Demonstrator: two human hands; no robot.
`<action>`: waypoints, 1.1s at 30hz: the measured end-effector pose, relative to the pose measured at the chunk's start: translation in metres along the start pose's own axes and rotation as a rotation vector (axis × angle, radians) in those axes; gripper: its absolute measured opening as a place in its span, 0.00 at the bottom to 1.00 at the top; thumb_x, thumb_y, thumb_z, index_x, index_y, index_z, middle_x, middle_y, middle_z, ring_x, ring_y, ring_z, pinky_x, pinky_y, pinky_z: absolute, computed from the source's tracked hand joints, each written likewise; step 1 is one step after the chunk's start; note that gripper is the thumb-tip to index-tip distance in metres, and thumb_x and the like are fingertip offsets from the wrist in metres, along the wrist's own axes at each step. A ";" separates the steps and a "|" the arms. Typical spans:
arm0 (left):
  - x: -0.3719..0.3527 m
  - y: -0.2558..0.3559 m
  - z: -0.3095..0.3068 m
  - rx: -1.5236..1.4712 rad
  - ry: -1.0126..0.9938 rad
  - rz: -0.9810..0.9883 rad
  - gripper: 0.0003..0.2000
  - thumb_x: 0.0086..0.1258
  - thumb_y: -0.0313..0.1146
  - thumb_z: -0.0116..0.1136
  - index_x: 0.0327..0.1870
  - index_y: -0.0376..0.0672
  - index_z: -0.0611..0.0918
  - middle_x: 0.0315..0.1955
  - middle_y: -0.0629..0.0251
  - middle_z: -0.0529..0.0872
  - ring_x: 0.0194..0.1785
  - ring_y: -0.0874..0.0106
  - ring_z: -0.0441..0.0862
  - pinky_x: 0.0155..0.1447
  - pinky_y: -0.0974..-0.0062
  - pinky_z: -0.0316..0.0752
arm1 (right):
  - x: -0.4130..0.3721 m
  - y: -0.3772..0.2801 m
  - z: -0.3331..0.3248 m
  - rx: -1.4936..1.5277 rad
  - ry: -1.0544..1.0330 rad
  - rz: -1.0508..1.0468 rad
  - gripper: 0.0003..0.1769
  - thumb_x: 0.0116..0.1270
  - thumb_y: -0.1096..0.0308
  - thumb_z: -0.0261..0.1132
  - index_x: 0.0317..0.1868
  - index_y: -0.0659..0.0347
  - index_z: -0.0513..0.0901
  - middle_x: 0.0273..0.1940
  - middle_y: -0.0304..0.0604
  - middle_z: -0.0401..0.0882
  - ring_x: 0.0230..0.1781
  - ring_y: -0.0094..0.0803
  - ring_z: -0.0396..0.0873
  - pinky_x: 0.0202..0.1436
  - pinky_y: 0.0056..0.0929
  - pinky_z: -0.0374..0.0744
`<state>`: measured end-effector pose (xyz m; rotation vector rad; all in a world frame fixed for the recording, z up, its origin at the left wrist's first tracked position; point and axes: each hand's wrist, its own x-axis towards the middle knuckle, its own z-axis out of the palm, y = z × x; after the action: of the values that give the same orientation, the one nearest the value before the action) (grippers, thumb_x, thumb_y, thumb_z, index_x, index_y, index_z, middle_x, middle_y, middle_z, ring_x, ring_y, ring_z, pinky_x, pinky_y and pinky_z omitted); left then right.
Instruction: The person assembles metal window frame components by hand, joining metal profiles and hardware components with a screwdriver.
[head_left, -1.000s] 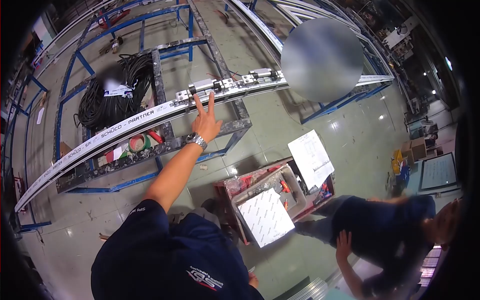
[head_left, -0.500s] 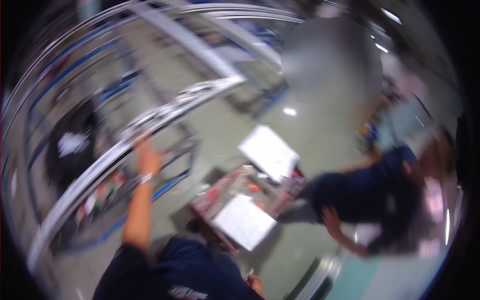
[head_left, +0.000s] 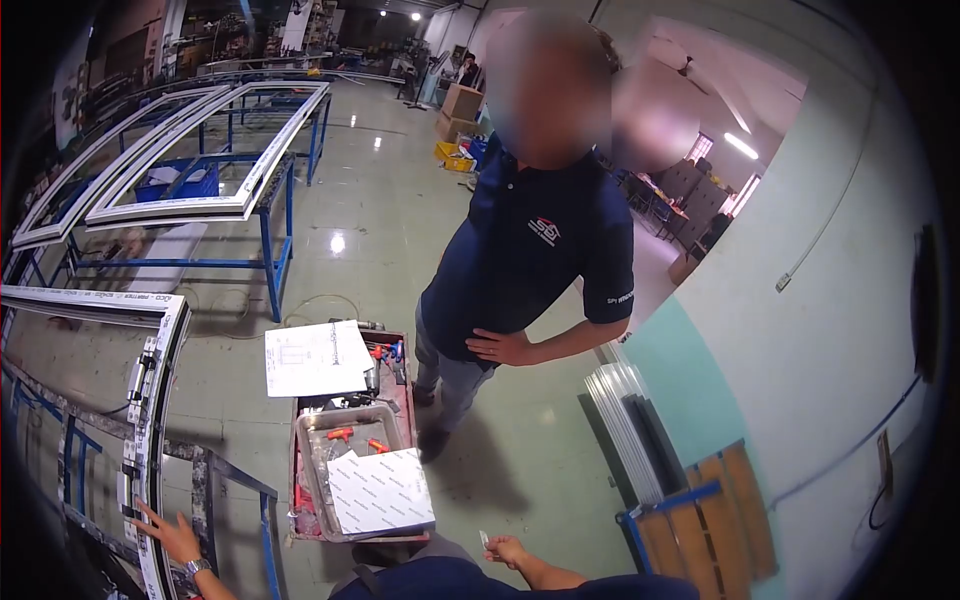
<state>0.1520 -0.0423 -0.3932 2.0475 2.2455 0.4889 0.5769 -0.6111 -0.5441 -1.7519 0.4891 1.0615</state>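
My left hand (head_left: 172, 533), with a watch at the wrist, rests with spread fingers on the white window frame (head_left: 160, 400) at the lower left. Black and silver hardware (head_left: 140, 385) is fixed along that frame's side. Near the bottom centre, my right hand (head_left: 506, 551) pinches a small pale piece (head_left: 484, 540) between thumb and fingers. Between my hands stands a red tool cart (head_left: 302, 500) with a metal tray (head_left: 312, 425), red-handled tools (head_left: 341, 434) and printed sheets (head_left: 380, 490) on it.
A person in a dark polo shirt (head_left: 530, 250) stands beyond the cart, hand at the waist. Further frames (head_left: 190, 207) lie on blue stands (head_left: 268, 250) at the upper left. Metal profiles (head_left: 625, 430) and a wooden slatted rack (head_left: 705, 520) are by the right wall.
The view has swung round and levelled, and is now sharp. My left hand still touches the frame. The other person now appears upright beyond the cart.
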 end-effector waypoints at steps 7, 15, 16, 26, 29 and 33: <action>0.003 -0.016 0.015 0.014 0.063 0.052 0.51 0.64 0.57 0.64 0.82 0.50 0.47 0.73 0.19 0.28 0.69 0.24 0.63 0.59 0.50 0.81 | -0.009 0.018 -0.023 -0.017 0.036 0.047 0.06 0.69 0.76 0.66 0.46 0.64 0.81 0.37 0.42 0.85 0.34 0.32 0.87 0.40 0.33 0.89; -0.004 0.003 -0.016 -0.065 -0.128 -0.039 0.49 0.64 0.59 0.63 0.81 0.47 0.53 0.74 0.21 0.30 0.72 0.25 0.58 0.67 0.51 0.75 | -0.003 0.024 -0.030 -0.003 0.034 0.045 0.06 0.69 0.75 0.67 0.45 0.63 0.81 0.36 0.41 0.85 0.34 0.32 0.87 0.40 0.33 0.89; -0.002 -0.004 -0.011 -0.071 -0.129 -0.033 0.49 0.64 0.59 0.63 0.81 0.47 0.53 0.74 0.22 0.31 0.71 0.25 0.58 0.66 0.51 0.76 | -0.005 0.022 -0.028 -0.003 0.033 0.043 0.06 0.69 0.75 0.67 0.45 0.63 0.81 0.36 0.41 0.85 0.34 0.32 0.87 0.40 0.32 0.89; -0.004 0.000 -0.020 -0.018 -0.167 -0.029 0.44 0.66 0.55 0.64 0.80 0.51 0.57 0.74 0.23 0.30 0.68 0.23 0.63 0.60 0.50 0.80 | -0.005 0.027 -0.019 0.008 -0.014 0.050 0.05 0.70 0.74 0.66 0.45 0.62 0.81 0.38 0.40 0.84 0.37 0.32 0.87 0.41 0.33 0.88; 0.001 -0.018 0.003 0.010 -0.131 0.014 0.43 0.66 0.54 0.64 0.80 0.51 0.58 0.74 0.21 0.29 0.67 0.22 0.64 0.56 0.50 0.83 | -0.005 0.032 -0.020 0.005 -0.004 0.065 0.06 0.70 0.74 0.66 0.45 0.62 0.81 0.38 0.40 0.84 0.37 0.32 0.87 0.41 0.32 0.88; 0.000 -0.012 0.000 0.029 -0.112 0.020 0.41 0.66 0.54 0.64 0.78 0.50 0.62 0.72 0.17 0.30 0.64 0.22 0.68 0.53 0.51 0.84 | -0.009 0.034 -0.018 -0.005 0.017 0.075 0.05 0.71 0.73 0.66 0.46 0.62 0.81 0.38 0.40 0.85 0.37 0.31 0.87 0.40 0.32 0.88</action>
<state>0.1407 -0.0428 -0.3968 2.0578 2.1828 0.3361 0.5551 -0.6430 -0.5522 -1.7600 0.5665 1.1022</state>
